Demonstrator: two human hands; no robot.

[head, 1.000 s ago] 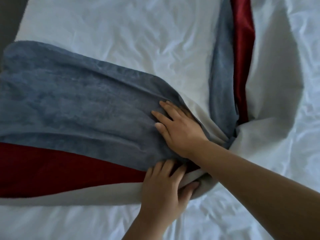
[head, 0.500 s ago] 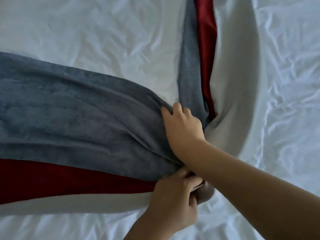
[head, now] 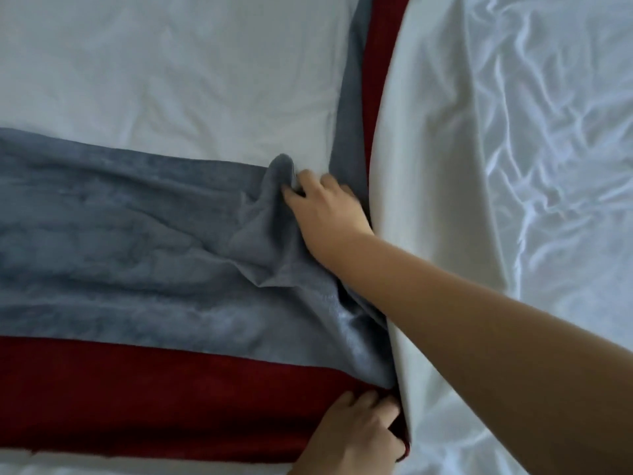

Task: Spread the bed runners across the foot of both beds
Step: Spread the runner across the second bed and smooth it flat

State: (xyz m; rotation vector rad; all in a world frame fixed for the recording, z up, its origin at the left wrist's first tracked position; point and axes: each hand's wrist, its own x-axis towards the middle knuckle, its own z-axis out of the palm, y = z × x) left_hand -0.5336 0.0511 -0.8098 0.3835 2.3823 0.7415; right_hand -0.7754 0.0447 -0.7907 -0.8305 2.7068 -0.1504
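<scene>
A bed runner (head: 120, 255) with a wide grey-blue band and a dark red band lies across the white bed sheet (head: 171, 70), reaching the left edge of view. Its other part is folded back and runs upward at the top, showing a white underside (head: 421, 166). My right hand (head: 325, 210) pinches a bunched fold of the grey band at its far edge. My left hand (head: 356, 437) grips the red band's near corner beside the fold line.
Wrinkled white bedding (head: 548, 149) fills the right side. A strip of white sheet shows below the runner at the bottom left.
The red band has widened and flattened as both hands pulled apart. My right hand moved up to the grey far edge; my left hand slid down to the red corner.
</scene>
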